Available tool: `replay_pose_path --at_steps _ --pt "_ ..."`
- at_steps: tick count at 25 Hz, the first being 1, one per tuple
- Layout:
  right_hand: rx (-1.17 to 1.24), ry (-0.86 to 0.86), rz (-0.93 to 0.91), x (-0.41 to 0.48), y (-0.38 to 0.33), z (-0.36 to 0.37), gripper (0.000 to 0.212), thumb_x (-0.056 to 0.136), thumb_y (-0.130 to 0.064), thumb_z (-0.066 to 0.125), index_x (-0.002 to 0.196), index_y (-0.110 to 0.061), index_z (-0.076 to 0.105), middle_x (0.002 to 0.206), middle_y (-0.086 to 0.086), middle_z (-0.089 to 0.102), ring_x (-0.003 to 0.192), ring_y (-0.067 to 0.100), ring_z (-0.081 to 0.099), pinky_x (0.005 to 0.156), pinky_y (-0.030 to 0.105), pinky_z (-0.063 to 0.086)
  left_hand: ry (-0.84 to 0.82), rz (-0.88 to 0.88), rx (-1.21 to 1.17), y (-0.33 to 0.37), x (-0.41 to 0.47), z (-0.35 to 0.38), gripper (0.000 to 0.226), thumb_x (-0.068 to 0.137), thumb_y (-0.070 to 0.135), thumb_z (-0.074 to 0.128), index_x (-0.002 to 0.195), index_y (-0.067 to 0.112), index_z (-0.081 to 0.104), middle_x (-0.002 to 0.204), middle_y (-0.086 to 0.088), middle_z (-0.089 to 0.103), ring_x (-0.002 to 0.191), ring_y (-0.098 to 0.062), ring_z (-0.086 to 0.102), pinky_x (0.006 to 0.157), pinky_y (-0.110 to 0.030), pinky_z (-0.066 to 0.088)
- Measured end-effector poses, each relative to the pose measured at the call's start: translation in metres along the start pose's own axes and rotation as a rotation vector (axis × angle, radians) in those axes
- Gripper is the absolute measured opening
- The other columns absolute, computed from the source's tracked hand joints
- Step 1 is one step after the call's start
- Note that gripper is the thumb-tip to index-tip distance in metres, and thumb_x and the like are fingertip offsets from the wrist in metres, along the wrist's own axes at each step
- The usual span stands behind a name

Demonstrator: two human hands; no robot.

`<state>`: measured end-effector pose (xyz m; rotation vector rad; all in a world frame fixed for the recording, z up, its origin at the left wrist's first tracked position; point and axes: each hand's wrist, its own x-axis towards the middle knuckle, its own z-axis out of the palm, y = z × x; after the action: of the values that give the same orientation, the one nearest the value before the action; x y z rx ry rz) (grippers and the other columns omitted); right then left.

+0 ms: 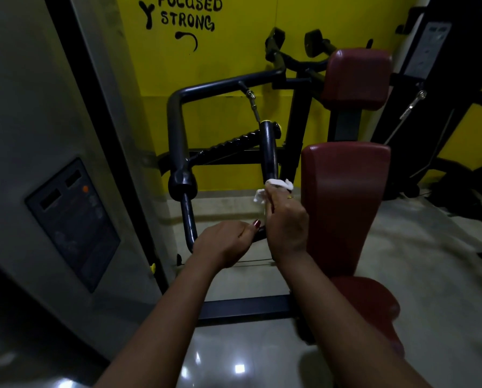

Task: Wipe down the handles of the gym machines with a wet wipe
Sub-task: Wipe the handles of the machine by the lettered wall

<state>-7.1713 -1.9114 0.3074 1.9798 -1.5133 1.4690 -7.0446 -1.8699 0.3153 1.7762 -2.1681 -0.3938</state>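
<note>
Wet wipe (276,186) is sitting bunched against the lower end of the upright black handle (269,152), just left of the red back pad (346,203), and the right hand (287,228) is pinching it there. The left hand (223,243) is curling around the black bar (259,235) just below.

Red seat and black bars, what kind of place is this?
Probably a gym: a red padded seat, a white wipe on a black machine handle, and a yellow wall painted "FOCUSED STRONG".
</note>
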Motion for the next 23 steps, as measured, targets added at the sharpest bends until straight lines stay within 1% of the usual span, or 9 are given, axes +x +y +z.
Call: replay_pose_path --at_steps 3,6,8,10,12,15,18,20,23 --pt "-0.045 -0.035 -0.03 -0.028 0.0 -0.007 0.034 0.077 -0.002 0.077 0.11 -0.001 0.07 0.09 0.016 0.072 0.068 0.03 0.068 0.058 0.03 0.054 -0.012 0.009 0.01 0.0 0.001 0.0 0.045 0.102 0.042 0.023 0.069 0.024 0.048 0.075 -0.001 0.054 0.071 -0.023 0.051 0.067 -0.038 0.042" --pt "0.068 0.071 0.045 -0.014 0.002 -0.012 0.017 0.084 -0.009 0.072 0.101 -0.005 0.073 0.082 0.009 0.074 0.065 0.021 0.069 0.057 0.025 0.052 -0.004 0.012 0.004 -0.001 0.002 0.0 0.049 0.102 0.043 0.022 0.071 0.019 0.052 0.069 0.001 0.051 0.068 -0.023 0.049 0.061 -0.035 0.036" --pt "0.301 0.066 0.417 0.007 0.004 -0.006 0.013 0.09 -0.015 0.066 0.097 -0.008 0.075 0.08 0.002 0.074 0.066 0.014 0.066 0.06 0.016 0.048 0.008 0.009 0.01 -0.002 0.003 0.002 0.053 0.102 0.044 0.021 0.075 0.014 0.055 0.067 0.001 0.05 0.066 -0.023 0.049 0.057 -0.034 0.032" --pt "0.801 -0.067 0.902 0.011 0.01 0.006 0.017 0.093 -0.018 0.061 0.086 -0.008 0.073 0.073 0.002 0.071 0.065 0.016 0.063 0.06 0.021 0.049 0.019 0.016 0.026 -0.003 0.003 0.004 0.052 0.101 0.044 0.022 0.076 0.013 0.055 0.069 -0.001 0.052 0.068 -0.025 0.051 0.056 -0.034 0.03" --pt "1.291 -0.2 1.154 0.001 0.007 0.007 0.023 0.097 -0.011 0.053 0.08 -0.004 0.067 0.068 0.008 0.068 0.071 0.025 0.068 0.061 0.026 0.052 0.031 0.024 0.026 -0.004 0.003 0.005 0.054 0.101 0.046 0.023 0.073 0.013 0.055 0.071 -0.003 0.055 0.068 -0.025 0.052 0.054 -0.033 0.03" --pt "1.613 -0.413 1.21 0.001 0.004 0.0 0.052 0.098 0.0 0.031 0.059 -0.002 0.066 0.054 0.002 0.063 0.054 0.008 0.063 0.059 0.015 0.046 0.03 0.003 -0.006 -0.004 0.004 0.003 0.056 0.1 0.048 0.023 0.069 0.013 0.054 0.066 -0.002 0.055 0.065 -0.024 0.052 0.052 -0.032 0.03" --pt "1.751 -0.521 1.226 0.018 0.002 0.002 0.049 0.096 0.004 0.03 0.063 0.0 0.065 0.058 0.003 0.061 0.05 0.005 0.056 0.055 0.013 0.049 0.006 -0.003 0.017 -0.003 0.003 0.001 0.056 0.099 0.049 0.024 0.077 0.012 0.059 0.067 -0.001 0.054 0.066 -0.026 0.054 0.051 -0.032 0.028" --pt "1.814 -0.456 1.264 0.016 0.001 0.002 0.037 0.095 0.004 0.04 0.073 0.003 0.069 0.067 0.008 0.065 0.055 0.008 0.062 0.055 0.016 0.054 0.008 -0.016 0.01 -0.003 0.002 0.001 0.057 0.099 0.05 0.024 0.076 0.013 0.059 0.064 0.001 0.052 0.066 -0.025 0.053 0.051 -0.032 0.029" --pt "1.706 -0.203 1.294 -0.012 0.003 -0.003 0.023 0.097 -0.003 0.048 0.086 -0.001 0.069 0.077 0.013 0.068 0.064 0.016 0.067 0.058 0.022 0.055 0.039 -0.027 0.001 -0.001 0.0 0.001 0.058 0.1 0.051 0.023 0.073 0.012 0.058 0.064 0.0 0.053 0.066 -0.025 0.053 0.057 -0.034 0.037"
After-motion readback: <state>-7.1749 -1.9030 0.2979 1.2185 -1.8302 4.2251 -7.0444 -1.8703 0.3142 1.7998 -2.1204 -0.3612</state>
